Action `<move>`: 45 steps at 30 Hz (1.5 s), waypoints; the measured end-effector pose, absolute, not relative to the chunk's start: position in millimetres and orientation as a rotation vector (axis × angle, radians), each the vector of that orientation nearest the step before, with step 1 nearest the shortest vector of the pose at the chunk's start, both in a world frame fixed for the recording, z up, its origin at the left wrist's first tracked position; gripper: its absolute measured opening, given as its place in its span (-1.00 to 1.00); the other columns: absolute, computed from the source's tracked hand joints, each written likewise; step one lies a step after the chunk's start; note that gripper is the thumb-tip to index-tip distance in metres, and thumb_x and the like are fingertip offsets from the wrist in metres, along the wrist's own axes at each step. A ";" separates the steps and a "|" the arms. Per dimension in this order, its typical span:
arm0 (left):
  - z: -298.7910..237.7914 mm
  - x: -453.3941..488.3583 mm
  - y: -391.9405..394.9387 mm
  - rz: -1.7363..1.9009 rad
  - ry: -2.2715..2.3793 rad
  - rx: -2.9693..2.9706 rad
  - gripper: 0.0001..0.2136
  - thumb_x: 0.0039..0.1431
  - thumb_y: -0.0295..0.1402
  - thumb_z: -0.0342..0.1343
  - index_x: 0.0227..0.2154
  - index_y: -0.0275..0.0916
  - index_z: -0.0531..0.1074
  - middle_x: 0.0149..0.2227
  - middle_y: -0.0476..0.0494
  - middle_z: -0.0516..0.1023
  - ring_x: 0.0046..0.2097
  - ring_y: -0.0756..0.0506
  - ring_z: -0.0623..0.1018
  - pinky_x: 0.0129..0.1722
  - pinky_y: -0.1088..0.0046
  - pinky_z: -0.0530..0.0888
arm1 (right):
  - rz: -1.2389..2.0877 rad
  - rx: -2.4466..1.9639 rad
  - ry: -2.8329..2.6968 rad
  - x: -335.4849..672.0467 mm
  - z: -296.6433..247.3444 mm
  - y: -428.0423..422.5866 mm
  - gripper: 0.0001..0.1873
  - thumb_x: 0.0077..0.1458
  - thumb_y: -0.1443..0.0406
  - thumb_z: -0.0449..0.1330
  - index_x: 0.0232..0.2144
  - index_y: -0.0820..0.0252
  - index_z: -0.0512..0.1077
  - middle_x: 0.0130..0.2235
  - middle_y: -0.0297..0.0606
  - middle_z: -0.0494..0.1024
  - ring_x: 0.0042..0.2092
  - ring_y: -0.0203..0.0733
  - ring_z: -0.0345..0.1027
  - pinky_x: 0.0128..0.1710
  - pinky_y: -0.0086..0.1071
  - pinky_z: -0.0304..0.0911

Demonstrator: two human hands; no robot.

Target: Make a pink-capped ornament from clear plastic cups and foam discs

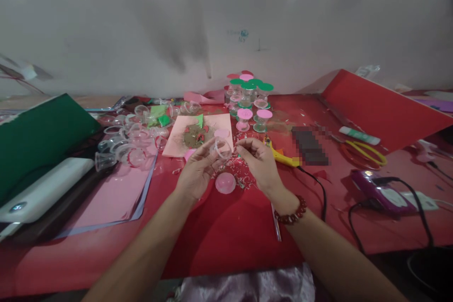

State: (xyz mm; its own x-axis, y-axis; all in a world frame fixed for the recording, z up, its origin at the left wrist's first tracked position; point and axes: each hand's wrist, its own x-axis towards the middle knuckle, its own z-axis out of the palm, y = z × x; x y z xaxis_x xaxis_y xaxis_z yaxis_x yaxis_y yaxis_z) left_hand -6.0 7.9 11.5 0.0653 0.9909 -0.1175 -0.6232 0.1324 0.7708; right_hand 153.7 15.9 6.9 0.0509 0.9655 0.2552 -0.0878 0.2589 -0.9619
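Note:
My left hand (200,170) is closed on a transparent plastic cup (222,149), its round rim turned up toward me. Just to the right of the cup, my right hand (260,163) makes a pinch, thumb against fingers. A tiny greenish bit shows at those fingertips, too small to name. Below the cup, a translucent pink dome-shaped piece (225,183) rests on the red table (226,240). White and red shreds (233,170) lie scattered beneath both hands. Behind my left hand is a pink sheet (173,139) bearing a brown smeared patch and red scraps.
Stacked transparent cups with pink and green discs (244,115) stand at the back. Loose cups (127,146) lie left, near pink paper (109,193) and a white power bank (53,188). Right are a yellow hot glue gun (285,158), scissors (366,151) and a purple plug box (382,193).

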 end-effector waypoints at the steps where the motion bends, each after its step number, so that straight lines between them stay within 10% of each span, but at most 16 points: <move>1: 10.8 -6.4 8.2 1.344 0.737 0.630 -0.71 -0.01 -0.57 0.26 -0.20 -0.19 0.58 -0.10 -0.09 0.62 -0.18 -0.05 0.63 -0.17 0.47 0.58 | 0.998 -0.953 -1.275 154.1 8.0 15.0 -0.89 0.04 0.27 0.24 -0.33 0.14 0.49 -0.33 -0.29 0.55 -0.29 -0.24 0.39 -0.25 -0.35 0.28; 45: 10.0 -5.8 9.0 1.371 0.747 0.658 -0.71 -0.06 -0.55 0.29 -0.22 -0.18 0.57 -0.08 -0.07 0.59 -0.21 0.00 0.57 -0.21 0.50 0.52 | 0.295 -0.796 -1.832 150.0 6.7 5.2 -0.86 0.18 0.42 0.12 -0.28 0.11 0.45 -0.27 -0.22 0.48 -0.20 -0.19 0.39 -0.17 -0.30 0.34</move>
State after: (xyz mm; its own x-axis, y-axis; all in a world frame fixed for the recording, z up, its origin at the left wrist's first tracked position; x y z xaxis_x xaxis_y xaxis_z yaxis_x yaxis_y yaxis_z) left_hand -5.8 9.0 10.0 0.0461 0.9953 -0.0848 -0.6109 0.0953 0.7860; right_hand 150.0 5.2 6.7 -0.2105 0.6448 0.7348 0.3811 0.7463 -0.5457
